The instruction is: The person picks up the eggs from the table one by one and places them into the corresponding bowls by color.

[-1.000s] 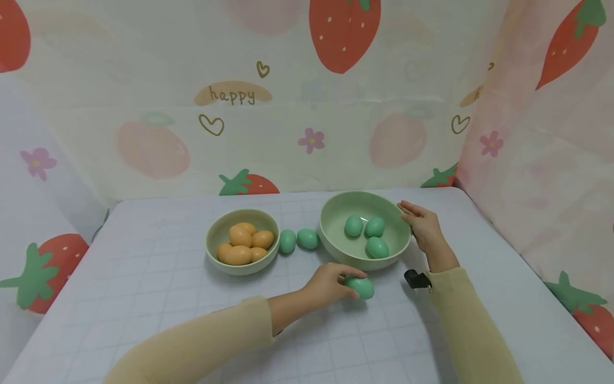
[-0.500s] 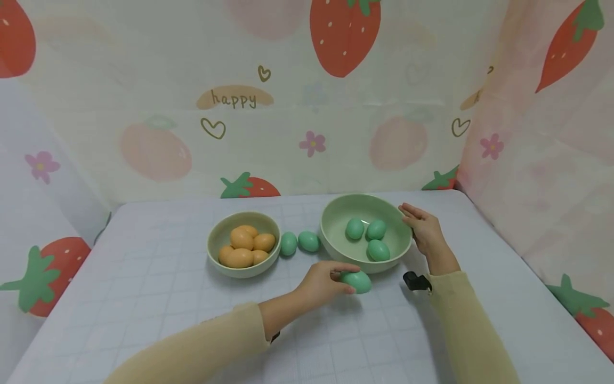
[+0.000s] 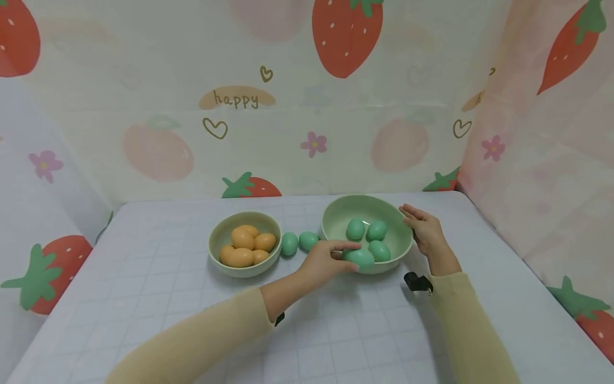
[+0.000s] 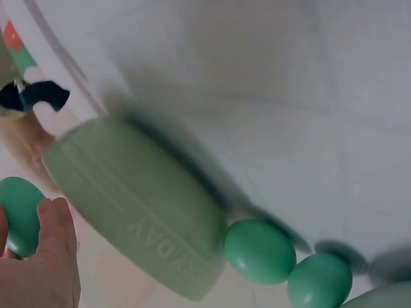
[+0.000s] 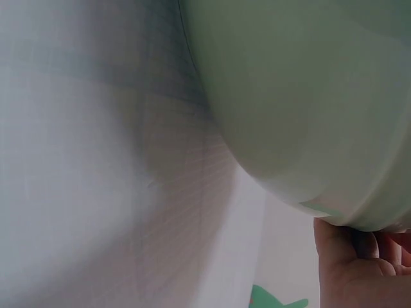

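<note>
In the head view my left hand (image 3: 323,264) pinches a green egg (image 3: 360,260) between thumb and fingers, at the near rim of the larger green bowl (image 3: 331,205). Three more green eggs (image 3: 376,230) lie inside that bowl. The left wrist view shows the held egg (image 4: 23,215) at the fingertips, apart from the bowl's outer wall (image 4: 141,205). My right hand (image 3: 429,237) rests against the bowl's right side, fingers fairly straight. In the right wrist view its thumb (image 5: 334,247) touches the bowl's outside (image 5: 308,109); part of the fingers is hidden.
Left of the larger bowl stands a smaller green bowl (image 3: 225,268) holding several orange eggs (image 3: 242,248). Two green eggs (image 3: 290,244) lie on the table (image 3: 158,298) between the bowls. A strawberry-print cloth (image 3: 268,144) hangs behind the table.
My left hand has lifted the green egg off the table and brought it up to the larger bowl's near rim. The right hand has stayed at the bowl's right side.
</note>
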`<action>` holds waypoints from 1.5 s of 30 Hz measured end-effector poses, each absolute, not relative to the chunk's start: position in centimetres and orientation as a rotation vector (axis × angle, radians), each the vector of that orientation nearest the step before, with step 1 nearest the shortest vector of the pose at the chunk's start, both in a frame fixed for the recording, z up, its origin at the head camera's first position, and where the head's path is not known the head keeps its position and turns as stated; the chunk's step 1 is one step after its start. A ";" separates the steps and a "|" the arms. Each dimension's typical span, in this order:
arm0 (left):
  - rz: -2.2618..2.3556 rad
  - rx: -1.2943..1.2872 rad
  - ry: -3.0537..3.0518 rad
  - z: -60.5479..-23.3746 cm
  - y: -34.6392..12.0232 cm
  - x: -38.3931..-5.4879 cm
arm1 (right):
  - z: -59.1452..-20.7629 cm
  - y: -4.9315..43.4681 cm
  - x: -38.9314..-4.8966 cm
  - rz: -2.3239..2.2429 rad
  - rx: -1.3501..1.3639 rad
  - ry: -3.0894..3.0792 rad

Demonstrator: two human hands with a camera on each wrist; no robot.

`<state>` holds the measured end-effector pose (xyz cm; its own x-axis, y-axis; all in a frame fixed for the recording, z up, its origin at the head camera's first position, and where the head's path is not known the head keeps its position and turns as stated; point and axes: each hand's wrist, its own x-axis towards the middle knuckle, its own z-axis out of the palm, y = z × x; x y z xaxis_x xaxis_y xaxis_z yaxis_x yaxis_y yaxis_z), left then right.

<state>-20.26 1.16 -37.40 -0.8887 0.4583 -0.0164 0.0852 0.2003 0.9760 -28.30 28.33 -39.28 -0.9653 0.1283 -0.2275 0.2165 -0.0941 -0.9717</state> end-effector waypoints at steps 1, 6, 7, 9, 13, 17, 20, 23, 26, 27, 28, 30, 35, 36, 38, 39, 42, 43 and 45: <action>1.749 0.496 2.175 -37.2 1.2 -20.5 | -39.3 28.3 -28.3 -2.246 0.394 2.072; 1.775 0.456 2.193 -36.5 1.7 -21.9 | -39.3 28.5 -28.3 -2.241 0.391 2.081; 1.768 0.458 2.200 -36.5 1.9 -22.1 | -39.3 28.5 -28.3 -2.241 0.390 2.081; 1.746 0.473 2.211 -36.5 2.1 -22.7 | -39.3 28.6 -28.4 -2.239 0.387 2.083; 1.655 0.514 2.243 -36.5 2.6 -23.8 | -39.2 28.6 -28.4 -2.226 0.384 2.096; 1.538 0.568 2.268 -36.6 2.9 -25.0 | -39.1 28.5 -28.4 -2.221 0.379 2.097; 1.426 0.648 2.299 -36.7 3.1 -26.0 | -39.1 28.5 -28.4 -2.220 0.368 2.098; 1.306 0.716 2.331 -37.0 3.4 -26.7 | -39.1 28.5 -28.4 -2.216 0.367 2.100; 1.202 0.758 2.340 -37.3 4.0 -27.3 | -39.3 28.6 -28.4 -2.221 0.371 2.092; 1.168 0.763 2.341 -37.4 4.1 -27.5 | -39.3 28.6 -28.4 -2.220 0.374 2.093; 1.138 0.767 2.333 -37.5 4.3 -27.7 | -39.4 28.6 -28.4 -2.224 0.375 2.092; 1.091 0.766 2.316 -37.6 4.7 -28.0 | -39.5 28.6 -28.4 -2.231 0.372 2.092; 0.997 0.743 2.267 -37.8 5.3 -28.8 | -39.5 28.4 -28.4 -2.222 0.378 2.110; 0.985 0.736 2.260 -37.9 5.4 -29.0 | -39.5 28.4 -28.4 -2.220 0.383 2.112; 0.964 0.732 2.252 -37.9 5.6 -29.3 | -39.5 28.3 -28.4 -2.216 0.388 2.114; 0.954 0.730 2.252 -37.9 5.7 -29.3 | -39.5 28.3 -28.4 -2.218 0.388 2.111; 0.895 0.764 2.266 -38.0 6.0 -29.5 | -39.5 28.4 -28.4 -2.218 0.389 2.108; 0.873 0.777 2.274 -38.0 6.1 -29.5 | -39.4 28.4 -28.4 -2.216 0.390 2.110; 0.833 0.790 2.293 -37.9 6.3 -29.6 | -39.4 28.6 -28.4 -2.216 0.385 2.108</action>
